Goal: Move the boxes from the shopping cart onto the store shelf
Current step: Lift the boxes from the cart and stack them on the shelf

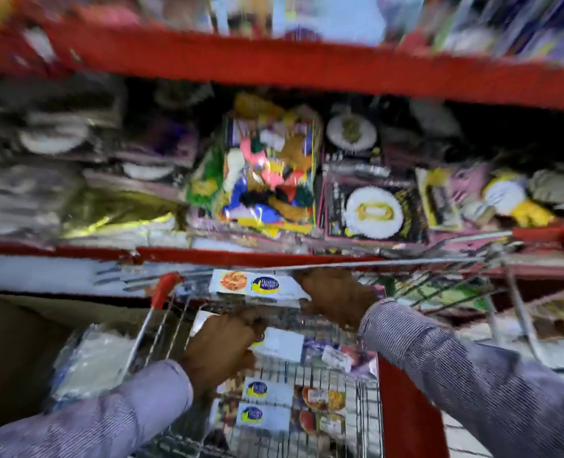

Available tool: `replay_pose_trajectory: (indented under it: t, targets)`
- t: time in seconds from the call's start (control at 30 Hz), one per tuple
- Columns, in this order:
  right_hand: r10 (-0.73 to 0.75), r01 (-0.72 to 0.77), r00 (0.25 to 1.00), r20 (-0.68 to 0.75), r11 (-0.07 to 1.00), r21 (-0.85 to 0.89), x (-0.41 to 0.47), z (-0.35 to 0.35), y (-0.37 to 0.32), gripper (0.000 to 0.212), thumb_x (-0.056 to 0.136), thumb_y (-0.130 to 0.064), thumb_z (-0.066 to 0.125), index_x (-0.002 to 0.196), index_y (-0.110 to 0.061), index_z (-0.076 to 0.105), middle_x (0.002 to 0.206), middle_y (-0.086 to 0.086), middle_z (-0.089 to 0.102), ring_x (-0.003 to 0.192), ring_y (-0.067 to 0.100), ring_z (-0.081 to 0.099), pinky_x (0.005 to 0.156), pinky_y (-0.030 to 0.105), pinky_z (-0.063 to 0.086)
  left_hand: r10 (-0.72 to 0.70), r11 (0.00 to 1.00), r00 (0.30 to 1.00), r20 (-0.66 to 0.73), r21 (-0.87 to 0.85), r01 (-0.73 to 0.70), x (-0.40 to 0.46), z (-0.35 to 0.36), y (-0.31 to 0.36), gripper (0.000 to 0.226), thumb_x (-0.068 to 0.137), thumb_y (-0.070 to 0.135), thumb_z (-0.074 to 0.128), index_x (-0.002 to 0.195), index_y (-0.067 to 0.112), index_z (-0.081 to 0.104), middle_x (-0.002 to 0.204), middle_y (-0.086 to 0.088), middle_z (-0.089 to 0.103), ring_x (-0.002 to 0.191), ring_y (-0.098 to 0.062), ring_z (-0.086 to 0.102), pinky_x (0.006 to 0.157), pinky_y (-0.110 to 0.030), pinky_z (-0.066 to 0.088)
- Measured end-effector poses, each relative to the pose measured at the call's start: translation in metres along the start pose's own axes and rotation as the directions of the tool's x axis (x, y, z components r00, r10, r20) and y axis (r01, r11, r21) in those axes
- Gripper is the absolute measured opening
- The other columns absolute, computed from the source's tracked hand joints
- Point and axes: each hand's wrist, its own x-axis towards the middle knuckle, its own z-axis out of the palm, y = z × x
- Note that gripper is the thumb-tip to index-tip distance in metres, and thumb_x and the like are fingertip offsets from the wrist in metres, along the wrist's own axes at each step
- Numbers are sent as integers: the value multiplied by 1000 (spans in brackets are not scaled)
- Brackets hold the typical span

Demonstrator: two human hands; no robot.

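A wire shopping cart with red trim stands in front of a red store shelf. My right hand grips the right end of a long white box with a blue logo, lifted above the cart near the shelf edge. Lower down, my left hand is closed on another white box inside the cart. Two more white boxes with the same logo lie side by side in the cart, nearer to me. The frame is motion-blurred.
The shelf level ahead is crowded with colourful packets and black plate packs. A higher red shelf runs overhead. A brown carton with plastic-wrapped goods sits left of the cart. A red cart panel is at right.
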Motion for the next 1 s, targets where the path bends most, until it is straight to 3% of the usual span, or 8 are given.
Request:
replay_pose_trajectory:
  t: [0.13,0.33,0.5,0.67,1.0]
  targets:
    - [-47,44,998,-46,997,-71,-24,-111,-6,42,91,-37,62,122,-10,55,120,14,65,111,34,62,85,39,48,1,999,985,-173,34,5,-36,-98,6,53,55,42,81,104,25,72,110,5,75,97,-24,74,65,-33,61]
    - [-25,-2,979,-205,992,-128,-55,-262,-11,34,90,-36,64,114,-11,60,107,15,68,98,35,65,70,35,44,9,995,861,-508,93,45,-69,-234,13,72,52,56,67,123,40,67,120,17,71,104,-13,71,76,-26,58]
    - [21,-68,937,-348,990,-124,-69,-348,-2,28,90,-34,63,111,-17,58,111,14,67,99,34,65,73,35,45,-4,982,831,-556,154,107,-74,-316,17,76,60,64,62,133,47,54,129,17,64,118,-13,61,89,-36,54]
    - [76,-173,891,-448,968,-182,-60,-403,22,28,92,-32,59,113,-13,56,111,15,65,100,35,64,79,41,51,27,973,789,-614,198,121,-60,-382,17,63,62,57,71,122,37,64,120,11,70,108,-16,64,84,-34,54]
    - [201,-287,911,-360,936,-205,10,-417,72,36,94,-22,59,126,-4,54,131,19,49,118,38,57,94,49,53,-32,976,785,-619,150,158,4,-428,-1,64,65,55,77,124,32,67,118,0,71,111,-26,64,87,-34,51]
